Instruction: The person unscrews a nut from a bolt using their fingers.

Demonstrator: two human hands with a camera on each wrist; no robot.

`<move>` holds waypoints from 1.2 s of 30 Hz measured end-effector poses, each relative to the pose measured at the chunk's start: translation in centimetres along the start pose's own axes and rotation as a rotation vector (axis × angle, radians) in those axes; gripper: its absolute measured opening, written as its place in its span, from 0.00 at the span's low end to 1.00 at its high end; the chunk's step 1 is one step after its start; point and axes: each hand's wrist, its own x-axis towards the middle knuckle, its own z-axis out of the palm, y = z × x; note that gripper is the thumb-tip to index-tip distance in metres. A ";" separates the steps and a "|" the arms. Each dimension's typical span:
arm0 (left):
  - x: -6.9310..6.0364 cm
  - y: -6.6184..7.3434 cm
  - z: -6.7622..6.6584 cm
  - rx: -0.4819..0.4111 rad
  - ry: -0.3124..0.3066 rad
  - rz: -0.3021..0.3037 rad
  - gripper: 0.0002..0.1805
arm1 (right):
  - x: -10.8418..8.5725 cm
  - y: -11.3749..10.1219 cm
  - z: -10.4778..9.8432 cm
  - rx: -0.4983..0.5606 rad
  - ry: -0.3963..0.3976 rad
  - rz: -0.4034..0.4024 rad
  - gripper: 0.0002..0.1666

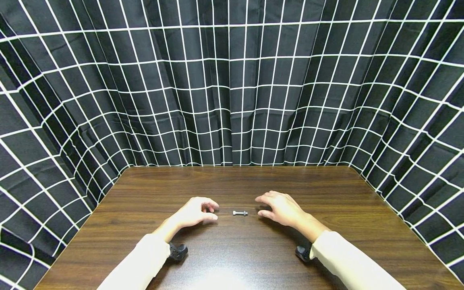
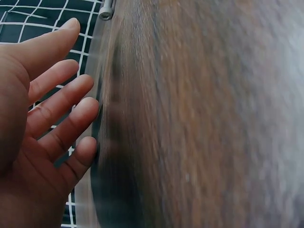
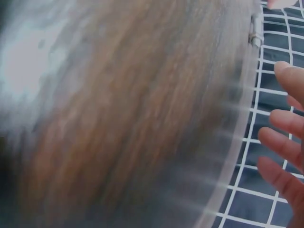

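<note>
A small silver bolt (image 1: 240,213) lies sideways on the brown wooden table, with what looks like a nut near its right end. To its left is my left hand (image 1: 197,211), fingers loosely bent and thumb apart, holding nothing. My right hand (image 1: 280,208) hovers on the other side, also relaxed and without anything in it. Neither hand touches the bolt. In the left wrist view one end of the bolt (image 2: 106,10) shows at the top, beyond the thumb. The right wrist view has the bolt's other end (image 3: 256,35) near the upper right.
The wooden table (image 1: 232,185) reflects a bright glare at its front. A black curtain (image 1: 239,100) with a white grid hangs behind it and along both sides. Black wrist devices (image 1: 178,251) sit under the white sleeves (image 1: 145,257).
</note>
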 end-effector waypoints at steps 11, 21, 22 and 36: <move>1.7 1.1 1.1 -0.025 -0.002 0.017 0.18 | 1.2 -1.0 0.3 0.048 -0.065 0.047 0.24; 2.5 2.0 2.1 -0.021 0.010 0.026 0.18 | 2.5 -2.5 0.8 0.136 -0.153 0.124 0.22; 2.6 2.1 2.2 -0.017 0.016 0.018 0.18 | 2.5 -2.6 0.9 0.139 -0.155 0.126 0.21; 3.4 2.9 3.9 0.066 0.079 -0.089 0.15 | 3.1 -3.2 2.0 0.159 -0.189 0.130 0.10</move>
